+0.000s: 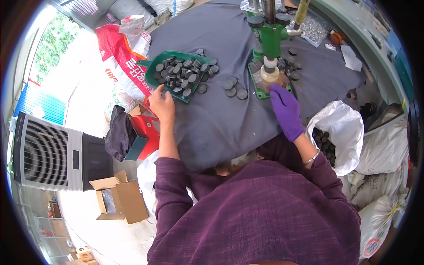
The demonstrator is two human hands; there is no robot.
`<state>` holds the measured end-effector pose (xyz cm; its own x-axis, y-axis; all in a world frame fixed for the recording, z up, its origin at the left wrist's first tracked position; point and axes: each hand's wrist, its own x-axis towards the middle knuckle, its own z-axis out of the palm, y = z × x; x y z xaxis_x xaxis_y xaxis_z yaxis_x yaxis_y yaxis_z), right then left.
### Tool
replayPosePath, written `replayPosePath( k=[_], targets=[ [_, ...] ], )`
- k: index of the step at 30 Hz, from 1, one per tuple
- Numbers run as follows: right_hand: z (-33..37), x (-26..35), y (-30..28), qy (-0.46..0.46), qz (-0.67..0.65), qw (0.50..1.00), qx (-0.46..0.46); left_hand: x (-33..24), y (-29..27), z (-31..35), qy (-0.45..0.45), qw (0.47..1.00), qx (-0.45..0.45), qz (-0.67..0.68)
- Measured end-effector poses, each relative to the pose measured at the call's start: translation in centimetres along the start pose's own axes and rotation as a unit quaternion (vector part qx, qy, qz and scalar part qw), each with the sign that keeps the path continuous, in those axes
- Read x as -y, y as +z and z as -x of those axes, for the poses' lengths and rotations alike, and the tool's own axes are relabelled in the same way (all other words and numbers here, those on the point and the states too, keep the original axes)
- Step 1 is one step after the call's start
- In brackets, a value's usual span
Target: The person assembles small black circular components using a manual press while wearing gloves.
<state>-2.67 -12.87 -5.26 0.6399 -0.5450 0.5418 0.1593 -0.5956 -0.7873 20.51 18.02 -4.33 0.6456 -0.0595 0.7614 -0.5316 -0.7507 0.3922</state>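
My bare left hand (162, 107) is open beside the near edge of a green scoop (152, 62). A heap of round black discs (177, 75) fills the scoop and spills past its right side. My right hand (286, 112), in a purple glove, reaches to the base of a green hand press (268, 42). Its fingertips are pressed together at the near edge of a pale round fixture (270, 74) under the ram; what they pinch, if anything, is hidden. Several loose discs (231, 86) lie between the scoop and press, with more behind the fixture.
Grey cloth (207, 123) covers the table. Right of my right arm, a white sack (349, 128) holds more black discs. At the left are a red-and-white bag (128, 66), an air cooler (48, 150) and an open cardboard box (126, 198). A clear bag (311, 30) lies behind the press.
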Motion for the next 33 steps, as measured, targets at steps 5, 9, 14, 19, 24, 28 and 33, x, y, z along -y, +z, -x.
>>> replayPosePath(
  k=[5,9,14,19,24,28,33],
  targets=[
    [0.3,0.3,-0.5,-0.001,-0.021,1.000,0.012,-0.4,1.1,-4.2,-0.006,0.967,0.192,-0.168],
    [0.3,0.3,-0.3,-0.059,0.024,0.998,0.003,-0.6,2.2,-5.2,-0.027,0.949,0.237,-0.207],
    [0.2,0.7,-0.5,-0.075,0.025,0.997,-0.005,0.8,1.8,-5.7,-0.059,0.983,0.157,-0.072],
    [0.1,0.0,-0.6,-0.103,0.074,0.992,0.010,1.0,0.8,-8.3,-0.461,0.707,0.065,0.532],
    [0.3,0.4,-0.4,-0.084,0.074,0.993,0.033,2.6,1.8,-9.4,-0.478,0.785,0.095,0.382],
    [0.3,0.2,-0.3,-0.070,0.084,0.993,0.045,2.8,2.5,-9.4,0.025,0.959,0.253,-0.127],
    [0.3,0.5,-0.6,-0.062,0.083,0.993,0.053,2.1,3.3,-10.2,0.001,0.885,0.412,-0.217]
  ],
)
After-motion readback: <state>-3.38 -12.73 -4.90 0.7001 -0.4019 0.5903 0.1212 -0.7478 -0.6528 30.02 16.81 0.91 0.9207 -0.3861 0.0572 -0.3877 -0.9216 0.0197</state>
